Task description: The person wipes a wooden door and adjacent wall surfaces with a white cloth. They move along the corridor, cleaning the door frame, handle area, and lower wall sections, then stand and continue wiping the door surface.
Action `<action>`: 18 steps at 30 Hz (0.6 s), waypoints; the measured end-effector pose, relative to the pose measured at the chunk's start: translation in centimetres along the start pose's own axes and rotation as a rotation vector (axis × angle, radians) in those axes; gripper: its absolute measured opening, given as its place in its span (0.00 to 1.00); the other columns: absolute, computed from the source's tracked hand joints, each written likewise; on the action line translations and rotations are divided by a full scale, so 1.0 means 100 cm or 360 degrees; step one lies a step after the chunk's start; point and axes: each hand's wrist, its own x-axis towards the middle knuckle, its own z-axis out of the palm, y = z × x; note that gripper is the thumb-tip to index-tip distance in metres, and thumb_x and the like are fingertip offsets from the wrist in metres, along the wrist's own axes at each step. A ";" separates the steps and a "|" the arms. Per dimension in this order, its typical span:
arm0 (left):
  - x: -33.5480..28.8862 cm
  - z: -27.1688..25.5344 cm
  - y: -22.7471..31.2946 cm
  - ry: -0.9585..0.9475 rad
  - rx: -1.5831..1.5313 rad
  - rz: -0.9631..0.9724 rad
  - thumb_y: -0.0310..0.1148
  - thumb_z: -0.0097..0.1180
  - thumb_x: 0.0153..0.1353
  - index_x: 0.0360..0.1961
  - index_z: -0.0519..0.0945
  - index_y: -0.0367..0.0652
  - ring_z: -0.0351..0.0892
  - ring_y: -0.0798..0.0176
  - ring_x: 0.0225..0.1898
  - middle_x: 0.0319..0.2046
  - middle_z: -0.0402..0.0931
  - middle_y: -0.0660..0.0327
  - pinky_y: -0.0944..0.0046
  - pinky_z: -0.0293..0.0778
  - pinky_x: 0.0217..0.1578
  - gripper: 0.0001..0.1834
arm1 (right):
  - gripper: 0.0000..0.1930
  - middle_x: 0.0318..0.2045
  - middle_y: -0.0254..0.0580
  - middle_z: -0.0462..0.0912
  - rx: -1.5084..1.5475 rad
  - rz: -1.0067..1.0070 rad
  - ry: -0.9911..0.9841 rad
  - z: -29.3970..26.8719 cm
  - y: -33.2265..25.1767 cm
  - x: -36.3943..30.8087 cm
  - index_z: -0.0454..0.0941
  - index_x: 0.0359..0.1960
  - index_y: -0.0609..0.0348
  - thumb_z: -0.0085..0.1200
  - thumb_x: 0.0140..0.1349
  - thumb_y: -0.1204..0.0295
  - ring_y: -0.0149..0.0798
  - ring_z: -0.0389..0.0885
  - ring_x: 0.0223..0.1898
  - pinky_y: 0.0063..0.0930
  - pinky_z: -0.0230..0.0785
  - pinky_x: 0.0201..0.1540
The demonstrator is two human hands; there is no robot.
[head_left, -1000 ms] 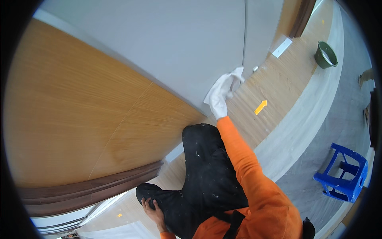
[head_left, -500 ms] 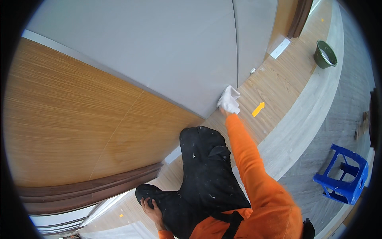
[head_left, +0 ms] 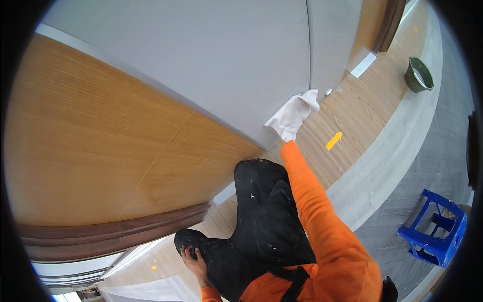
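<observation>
A white cloth covers most of my right hand, which presses it against the lower edge of a grey panel. The cloth is spread out, and its far corner touches the panel close to a dark vertical seam. My right fingers are hidden under it. Down on the left, my left hand lies on the knee of my dark trousers, fingers apart and holding nothing.
Left of the grey panel is a wood-grain panel with a dark brown moulding. A yellow arrow sticker lies on the wooden floor. Farther right stand a green bucket and a blue plastic stool.
The cloth was bunched around my right hand and is now spread wider along the panel's base. My left hand stays on the knee. The view has shifted slightly.
</observation>
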 end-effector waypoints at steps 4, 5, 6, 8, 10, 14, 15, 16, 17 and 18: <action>0.004 0.003 0.008 -0.0038 -0.0040 -0.0019 0.39 0.64 0.70 0.53 0.84 0.39 0.68 0.34 0.73 0.71 0.72 0.41 0.41 0.63 0.74 0.17 | 0.20 0.54 0.40 0.83 0.0319 0.0384 0.0227 -0.021 0.046 0.046 0.78 0.59 0.61 0.51 0.72 0.63 0.39 0.81 0.53 0.32 0.75 0.52; 0.007 0.007 0.009 -0.0041 -0.0060 0.0000 0.39 0.64 0.70 0.53 0.84 0.39 0.68 0.34 0.73 0.71 0.72 0.41 0.41 0.62 0.74 0.17 | 0.20 0.54 0.41 0.83 0.0437 0.0467 0.0275 -0.030 0.053 0.060 0.77 0.59 0.61 0.50 0.72 0.63 0.39 0.81 0.53 0.31 0.74 0.53; 0.007 0.008 0.007 -0.0041 -0.0069 0.0006 0.39 0.64 0.70 0.53 0.84 0.39 0.68 0.35 0.73 0.71 0.72 0.42 0.42 0.62 0.74 0.17 | 0.20 0.55 0.41 0.82 0.0639 0.0645 0.0245 -0.039 0.057 0.067 0.77 0.60 0.61 0.50 0.72 0.63 0.38 0.81 0.54 0.30 0.74 0.53; 0.003 0.005 0.001 -0.0010 -0.0036 0.0003 0.39 0.64 0.70 0.54 0.84 0.40 0.68 0.35 0.73 0.71 0.72 0.42 0.42 0.62 0.74 0.17 | 0.25 0.60 0.44 0.81 0.0991 0.1094 0.0111 -0.050 0.059 0.065 0.76 0.62 0.64 0.49 0.72 0.58 0.41 0.78 0.63 0.32 0.70 0.64; -0.006 -0.008 -0.006 0.0015 0.0039 -0.0049 0.39 0.64 0.69 0.54 0.84 0.40 0.68 0.35 0.73 0.71 0.72 0.43 0.42 0.62 0.74 0.18 | 0.31 0.68 0.50 0.75 0.0205 0.0814 0.0020 -0.033 0.058 0.009 0.70 0.68 0.66 0.44 0.74 0.53 0.46 0.72 0.70 0.34 0.63 0.71; 0.006 0.007 0.011 -0.0006 -0.0026 0.0000 0.39 0.64 0.69 0.54 0.84 0.40 0.68 0.35 0.73 0.71 0.72 0.43 0.41 0.62 0.73 0.18 | 0.35 0.75 0.57 0.66 -0.0637 0.0305 -0.0030 -0.040 0.079 -0.012 0.63 0.75 0.68 0.42 0.76 0.54 0.52 0.62 0.78 0.36 0.53 0.79; 0.014 0.023 0.021 -0.0025 -0.0086 0.0065 0.39 0.64 0.69 0.54 0.84 0.40 0.68 0.35 0.73 0.71 0.72 0.43 0.41 0.63 0.73 0.18 | 0.34 0.76 0.57 0.65 -0.0679 0.0236 0.0003 -0.057 0.089 0.007 0.63 0.75 0.68 0.44 0.76 0.56 0.52 0.61 0.78 0.36 0.52 0.80; 0.014 0.022 0.019 -0.0029 -0.0085 0.0063 0.39 0.64 0.69 0.54 0.84 0.40 0.68 0.35 0.73 0.71 0.72 0.43 0.41 0.63 0.73 0.18 | 0.32 0.75 0.57 0.65 -0.0562 0.0103 0.0000 -0.056 0.084 0.006 0.62 0.75 0.68 0.45 0.76 0.58 0.52 0.60 0.78 0.35 0.52 0.80; 0.011 0.017 0.014 -0.0026 -0.0065 0.0043 0.40 0.64 0.69 0.54 0.84 0.40 0.68 0.35 0.73 0.71 0.72 0.43 0.41 0.63 0.73 0.18 | 0.31 0.74 0.58 0.66 -0.0437 -0.0016 -0.0023 -0.048 0.066 0.006 0.62 0.75 0.68 0.46 0.76 0.61 0.53 0.60 0.78 0.35 0.52 0.80; 0.008 0.012 0.009 -0.0014 -0.0049 0.0021 0.40 0.64 0.69 0.54 0.84 0.40 0.68 0.35 0.73 0.70 0.72 0.43 0.41 0.63 0.73 0.18 | 0.30 0.74 0.58 0.66 -0.0302 -0.0139 -0.0047 -0.038 0.041 0.003 0.61 0.75 0.68 0.46 0.77 0.63 0.53 0.60 0.79 0.35 0.52 0.80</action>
